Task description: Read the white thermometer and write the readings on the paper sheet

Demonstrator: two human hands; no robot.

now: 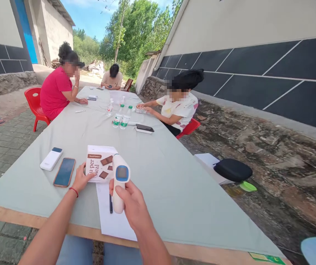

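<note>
My right hand is wrapped round the handle of a white infrared thermometer, its blue-framed screen facing me. The thermometer's front end overlaps the right side of a white and brown box printed with chocolate pieces; whether they touch I cannot tell. On the left side of that box, my left hand grips it, the thumb across its front. Beneath my hands lie a sheet of paper and a black pen. Left of the box rest a phone and a white power bank.
Water bottles stand mid-table, near a dark phone on a white object. A person in pink sits at left, another in a patterned shirt at right, and a third at the far end. A black case lies beyond the table's right edge.
</note>
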